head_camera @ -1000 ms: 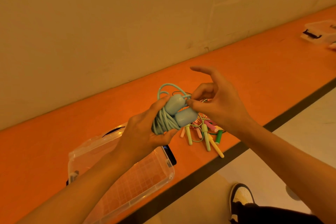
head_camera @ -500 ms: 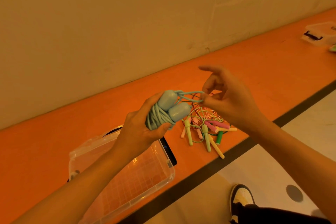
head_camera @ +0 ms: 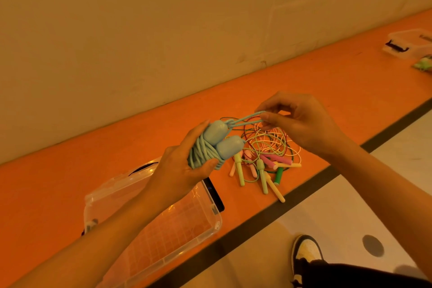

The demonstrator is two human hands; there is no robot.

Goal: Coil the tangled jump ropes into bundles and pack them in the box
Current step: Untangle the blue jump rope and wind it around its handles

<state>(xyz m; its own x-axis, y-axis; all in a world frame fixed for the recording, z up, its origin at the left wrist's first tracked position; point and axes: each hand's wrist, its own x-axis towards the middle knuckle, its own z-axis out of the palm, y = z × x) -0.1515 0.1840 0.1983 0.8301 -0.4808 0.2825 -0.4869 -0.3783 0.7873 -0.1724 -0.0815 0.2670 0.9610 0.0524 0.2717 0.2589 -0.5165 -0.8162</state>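
My left hand [head_camera: 180, 170] grips a coiled light-blue jump rope [head_camera: 210, 145] with its two rounded handles side by side on top of the bundle. My right hand [head_camera: 299, 124] pinches a loop of that blue cord, drawn out taut to the right of the handles. Both hands are held above the orange bench [head_camera: 327, 82]. Below them a clear plastic box [head_camera: 210, 229] lies open on the bench with nothing visible inside. A tangle of thin ropes with pink, green and yellow handles [head_camera: 264, 161] lies to the right of the box.
A second clear container with a black latch [head_camera: 406, 44] and a small green item [head_camera: 423, 64] sit far right on the bench. A plain wall runs behind. My shoe [head_camera: 306, 250] stands on the pale floor below the bench's dark edge strip.
My right hand has drawn the blue loop out to the right, from against the handles to a taut stretch. The left hand with the bundle shifted slightly left.
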